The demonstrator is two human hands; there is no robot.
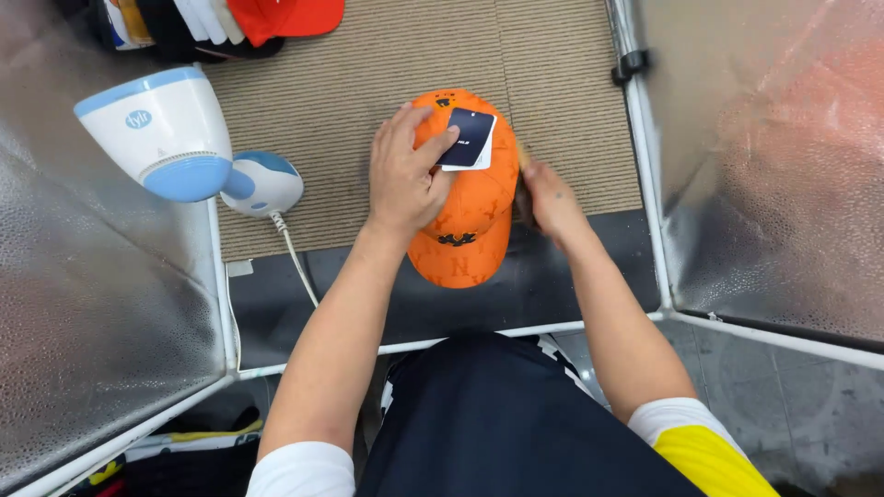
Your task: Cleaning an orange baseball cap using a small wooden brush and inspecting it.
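1. At the bottom of the frame sits the person's dark lap, with white sleeves at the lower edge and a yellow patch on the lower right one; both bare forearms reach up toward the centre.
2. In the middle lies an orange cap (465,216), brim toward the person, partly on the dark strip of the table (552,285) and partly on the beige ribbed mat (350,83).
3. The left hand (402,175) lies spread over the cap's left side, its thumb pressing a dark blue tag (467,138) against the crown.
4. The right hand (551,198) is against the cap's right edge; its fingers are tucked out of sight behind the cap, so I cannot tell what they grasp.
5. To the left stands a white and blue handheld steamer (161,129), its cord trailing down.
6. In the upper left corner is a stack of caps (212,23), a red one on top.
7. Silvery reflective panels (783,138) wall in both sides.
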